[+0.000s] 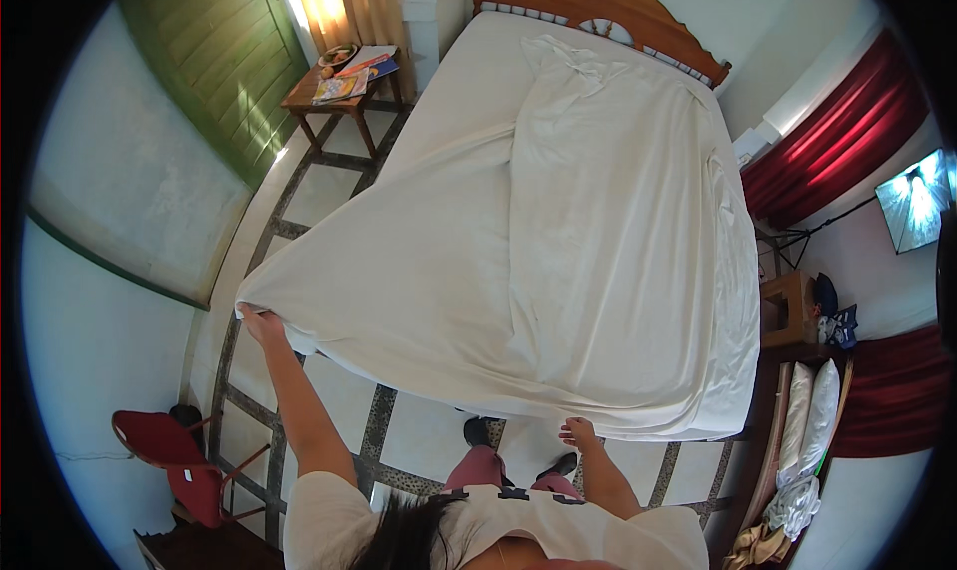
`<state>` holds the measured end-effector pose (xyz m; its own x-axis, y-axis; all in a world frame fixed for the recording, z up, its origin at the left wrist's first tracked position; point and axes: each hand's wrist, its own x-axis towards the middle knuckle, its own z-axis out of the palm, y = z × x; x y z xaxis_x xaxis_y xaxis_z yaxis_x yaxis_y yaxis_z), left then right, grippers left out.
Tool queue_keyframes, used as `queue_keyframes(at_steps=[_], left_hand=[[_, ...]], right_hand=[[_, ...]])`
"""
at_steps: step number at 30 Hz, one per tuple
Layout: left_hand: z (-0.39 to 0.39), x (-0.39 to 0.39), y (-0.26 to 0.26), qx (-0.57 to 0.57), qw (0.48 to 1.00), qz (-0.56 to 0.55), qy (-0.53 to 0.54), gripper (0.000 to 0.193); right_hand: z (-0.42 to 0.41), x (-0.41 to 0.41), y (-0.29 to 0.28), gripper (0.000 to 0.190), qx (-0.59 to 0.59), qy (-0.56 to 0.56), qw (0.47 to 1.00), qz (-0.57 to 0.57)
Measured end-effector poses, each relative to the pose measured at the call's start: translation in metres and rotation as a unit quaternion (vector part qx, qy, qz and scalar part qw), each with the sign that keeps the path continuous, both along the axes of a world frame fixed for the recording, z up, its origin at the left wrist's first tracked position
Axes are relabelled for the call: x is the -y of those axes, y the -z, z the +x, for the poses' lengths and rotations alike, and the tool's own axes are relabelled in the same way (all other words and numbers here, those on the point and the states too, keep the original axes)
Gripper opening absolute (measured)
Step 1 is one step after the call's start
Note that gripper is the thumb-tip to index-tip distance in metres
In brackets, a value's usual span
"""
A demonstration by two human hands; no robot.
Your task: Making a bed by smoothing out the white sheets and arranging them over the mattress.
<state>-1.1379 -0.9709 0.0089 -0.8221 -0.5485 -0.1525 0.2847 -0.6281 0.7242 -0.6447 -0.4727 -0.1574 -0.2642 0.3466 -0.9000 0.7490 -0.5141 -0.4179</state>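
A large off-white bed sheet (448,256) lies over the bed, folded over on itself along a line down the middle. My left hand (263,326) grips a corner of it, stretched out to the left past the mattress and held above the floor. From there the cloth runs taut and slanting back to the bed. My right hand (579,432) is at the sheet's near edge, by the foot of the bed, with loosely curled fingers and nothing seen in them. Whether its fingertips touch the cloth is hard to tell.
A wooden headboard (598,1) stands at the far end. Left of the bed is a small wooden table (329,106) with magazines and a fruit bowl (338,55). A red chair (187,469) stands near left. Pillows (809,413) and a wooden box (789,310) line the right side.
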Motion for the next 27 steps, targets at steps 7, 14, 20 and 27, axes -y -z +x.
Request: queue_keyframes(at_steps=[7,14,20,27], left_hand=[[0.009,-0.071,0.075,0.202,0.962,-0.016,0.184,0.045],[0.076,-0.240,0.122,0.306,0.864,-0.035,0.398,0.033],[0.201,-0.418,0.085,0.307,0.772,-0.084,0.550,0.024],[0.364,-0.594,0.063,0.315,0.662,-0.157,0.662,0.020]], right_hand=[[-0.010,0.009,-0.004,0.027,-0.028,-0.050,0.998,0.017],[0.039,-0.032,-0.013,0.026,-0.034,-0.007,0.998,0.051],[0.144,-0.074,-0.022,0.024,-0.065,0.135,0.987,0.063],[0.313,-0.127,0.007,0.022,-0.068,0.346,0.935,0.040]])
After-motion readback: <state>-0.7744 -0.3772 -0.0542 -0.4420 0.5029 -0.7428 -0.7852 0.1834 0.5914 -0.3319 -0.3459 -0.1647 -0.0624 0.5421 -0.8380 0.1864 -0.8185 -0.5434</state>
